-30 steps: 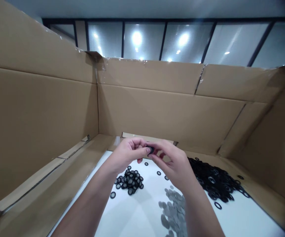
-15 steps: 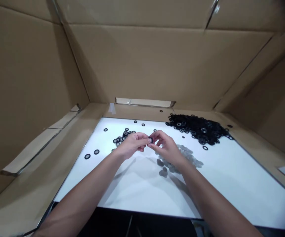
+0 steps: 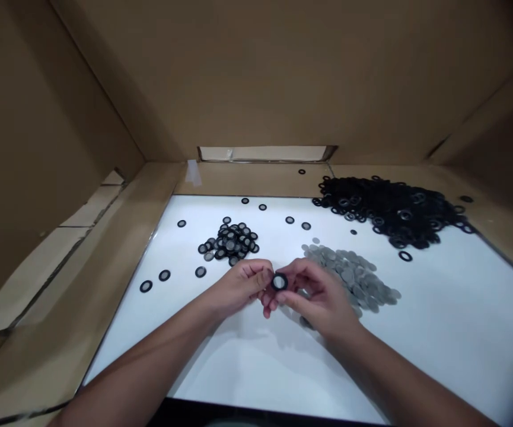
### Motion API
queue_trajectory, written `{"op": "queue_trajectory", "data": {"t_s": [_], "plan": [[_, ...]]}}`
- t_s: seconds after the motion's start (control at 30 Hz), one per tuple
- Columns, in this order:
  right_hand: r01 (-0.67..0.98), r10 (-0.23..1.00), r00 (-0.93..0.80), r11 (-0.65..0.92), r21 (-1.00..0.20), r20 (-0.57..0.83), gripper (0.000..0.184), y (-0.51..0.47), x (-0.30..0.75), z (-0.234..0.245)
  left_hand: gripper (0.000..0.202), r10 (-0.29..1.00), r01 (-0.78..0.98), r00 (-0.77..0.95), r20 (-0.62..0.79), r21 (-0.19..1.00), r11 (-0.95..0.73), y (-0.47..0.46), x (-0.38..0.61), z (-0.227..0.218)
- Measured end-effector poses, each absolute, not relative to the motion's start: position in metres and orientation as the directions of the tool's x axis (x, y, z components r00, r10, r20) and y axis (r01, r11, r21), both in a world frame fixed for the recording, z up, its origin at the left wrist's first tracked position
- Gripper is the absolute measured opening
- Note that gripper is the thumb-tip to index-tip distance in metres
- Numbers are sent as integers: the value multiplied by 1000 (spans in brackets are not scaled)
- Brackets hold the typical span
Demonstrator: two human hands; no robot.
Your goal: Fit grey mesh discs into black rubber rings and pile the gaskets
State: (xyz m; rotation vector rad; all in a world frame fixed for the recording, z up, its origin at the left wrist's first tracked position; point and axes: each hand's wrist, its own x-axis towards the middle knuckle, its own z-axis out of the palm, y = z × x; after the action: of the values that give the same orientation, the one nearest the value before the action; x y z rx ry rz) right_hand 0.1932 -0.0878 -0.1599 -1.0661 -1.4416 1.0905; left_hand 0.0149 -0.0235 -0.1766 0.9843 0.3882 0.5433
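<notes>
Pinching from both sides, the left hand (image 3: 241,287) and right hand (image 3: 318,293) close their fingertips on a black ring (image 3: 279,281) with a grey centre, held upright above the white panel (image 3: 238,367). Grey discs (image 3: 349,273) lie just beyond the right hand; a black ring pile (image 3: 229,243) lies ahead of the left. Step in hand: two-handed work on the ring. Next move calls for loosening one pinch.

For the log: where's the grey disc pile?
In the head view, the grey disc pile sits on the white panel, just right of the right hand, below the black ring heap.
</notes>
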Motion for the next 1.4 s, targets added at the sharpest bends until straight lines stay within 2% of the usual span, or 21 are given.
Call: {"op": "queue_trajectory", "data": {"t_s": [0.17,0.33,0.47,0.6,0.7,0.83,0.97,1.13,1.27,1.4], "plan": [[170,951,-52,309,-936,305,15,-91,193,-164,49,549,-315,835,-36,787,530,-23,14,-178],[243,925,-27,373,-895,379,25,-89,194,-159,37,550,-316,834,-38,784,534,-22,11,-174],[191,920,-73,393,-900,386,33,-88,193,-163,34,565,-287,823,-65,810,511,-22,11,-175],[126,942,-109,330,-935,318,38,-88,191,-169,38,573,-270,818,-51,845,462,-21,13,-178],[101,932,-120,353,-930,341,39,-88,189,-170,38,578,-269,815,-44,855,444,-20,14,-178],[133,914,-81,406,-904,398,38,-88,187,-166,34,588,-296,809,-23,847,441,-20,15,-177],[163,909,-50,415,-895,413,34,-89,186,-165,38,580,-300,815,-8,849,434,-22,15,-175],[292,887,-56,454,-842,459,34,-90,189,-164,36,612,-295,790,-29,857,422,-22,14,-174],[371,853,-85,507,-778,515,39,-90,191,-162,23,645,-277,763,-45,879,389,-23,12,-173],[377,818,-118,562,-736,563,46,-89,191,-163,12,683,-290,730,-22,895,340,-25,11,-170]]}}
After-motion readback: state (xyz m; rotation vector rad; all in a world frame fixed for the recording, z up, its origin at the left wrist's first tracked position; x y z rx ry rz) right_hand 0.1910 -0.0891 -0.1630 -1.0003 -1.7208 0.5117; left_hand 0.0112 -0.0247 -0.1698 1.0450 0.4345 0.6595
